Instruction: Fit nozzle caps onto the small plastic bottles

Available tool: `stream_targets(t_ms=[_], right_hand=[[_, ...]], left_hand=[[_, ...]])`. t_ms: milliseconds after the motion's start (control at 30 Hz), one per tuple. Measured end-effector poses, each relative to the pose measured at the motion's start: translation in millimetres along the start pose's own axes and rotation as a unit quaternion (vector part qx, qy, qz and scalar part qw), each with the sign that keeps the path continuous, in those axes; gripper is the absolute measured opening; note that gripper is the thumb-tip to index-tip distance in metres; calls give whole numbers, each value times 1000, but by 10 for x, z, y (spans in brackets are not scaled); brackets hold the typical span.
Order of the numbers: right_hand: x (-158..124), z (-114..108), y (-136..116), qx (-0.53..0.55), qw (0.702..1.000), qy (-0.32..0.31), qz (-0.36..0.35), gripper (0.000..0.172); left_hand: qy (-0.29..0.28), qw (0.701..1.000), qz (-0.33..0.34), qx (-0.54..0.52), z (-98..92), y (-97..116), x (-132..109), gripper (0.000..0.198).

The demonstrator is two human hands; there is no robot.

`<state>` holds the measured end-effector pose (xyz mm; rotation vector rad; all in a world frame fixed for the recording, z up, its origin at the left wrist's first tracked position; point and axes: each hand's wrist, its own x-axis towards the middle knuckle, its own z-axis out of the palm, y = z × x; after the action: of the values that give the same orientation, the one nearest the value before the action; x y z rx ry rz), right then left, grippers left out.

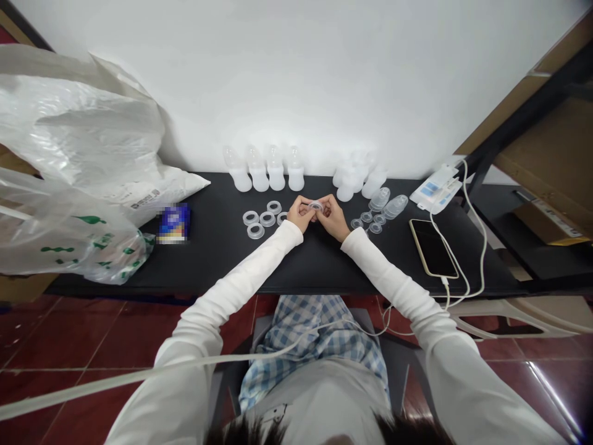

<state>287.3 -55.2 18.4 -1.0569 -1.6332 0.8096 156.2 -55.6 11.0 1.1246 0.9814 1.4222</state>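
Between my two hands, above the black table, is a translucent bottle collar ring (pixel 315 206). My left hand (pixel 301 212) pinches its left side, and my right hand (pixel 332 217) pinches the right. The fingers partly cover it, so what else sits in the ring is hidden. Several similar collar rings (pixel 255 230) lie left of my left hand. To the right of my right hand are small clear round discs (pixel 376 228) and a couple of clear domed caps (pixel 395 207).
Capped white baby bottles (pixel 277 170) stand in a row along the wall; more bottles (pixel 347 182) cluster right of them. A phone (pixel 433 248) with a cable (pixel 484 238) lies right, near a white packet (pixel 435 188). Plastic bags (pixel 78 136) and a blue pack (pixel 174 223) occupy the left.
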Motion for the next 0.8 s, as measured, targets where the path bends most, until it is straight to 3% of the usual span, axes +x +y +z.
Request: stream_targets(t_ms=[167, 333, 600, 800], right_hand=[[6, -64, -21, -17, 1000, 5, -16, 35], [28, -115, 15, 5, 1000, -11, -22, 42], [-12, -72, -90, 33, 999, 1, -43, 37], [-14, -85, -119, -2, 999, 11, -43, 37]], left_hand=[[-34, 999, -18, -14, 20, 29, 4, 37], [-22, 998, -36, -39, 36, 52, 37, 37], [-26, 998, 40, 39, 14, 77, -39, 40], [-21, 998, 39, 39, 18, 60, -32, 38]])
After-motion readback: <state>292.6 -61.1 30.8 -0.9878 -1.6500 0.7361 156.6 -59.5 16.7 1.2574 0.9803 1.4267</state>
